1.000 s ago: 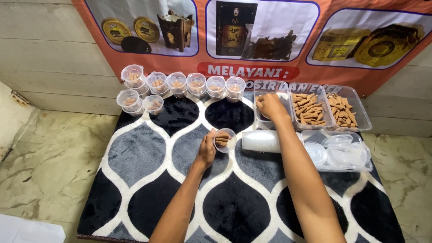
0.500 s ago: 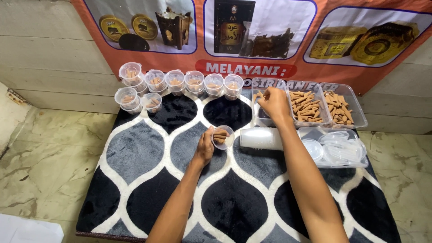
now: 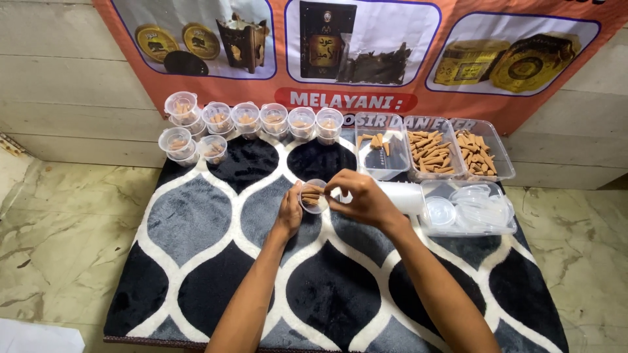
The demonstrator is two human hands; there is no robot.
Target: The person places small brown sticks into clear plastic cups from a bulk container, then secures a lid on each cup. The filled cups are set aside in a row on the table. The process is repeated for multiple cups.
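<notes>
My left hand (image 3: 289, 212) holds a small clear plastic cup (image 3: 314, 196) tilted on its side, with several tan incense cones inside. My right hand (image 3: 361, 197) is at the cup's mouth, fingertips pinched on a cone that pokes into it. Both hands hover over the middle of a black, grey and white patterned mat (image 3: 196, 222). Three clear trays sit beyond: the left tray (image 3: 382, 147) holds a few cones, the middle tray (image 3: 430, 151) and right tray (image 3: 481, 151) hold many.
A row of filled small cups (image 3: 261, 121) stands at the mat's far left. A clear box of lids (image 3: 472, 209) and a lying stack of empty cups (image 3: 402, 196) are right of my hands. An orange banner (image 3: 353, 46) hangs on the wall behind.
My right hand has come back from the left cone tray to the mouth of the cup. My left hand has kept the cup in about the same place.
</notes>
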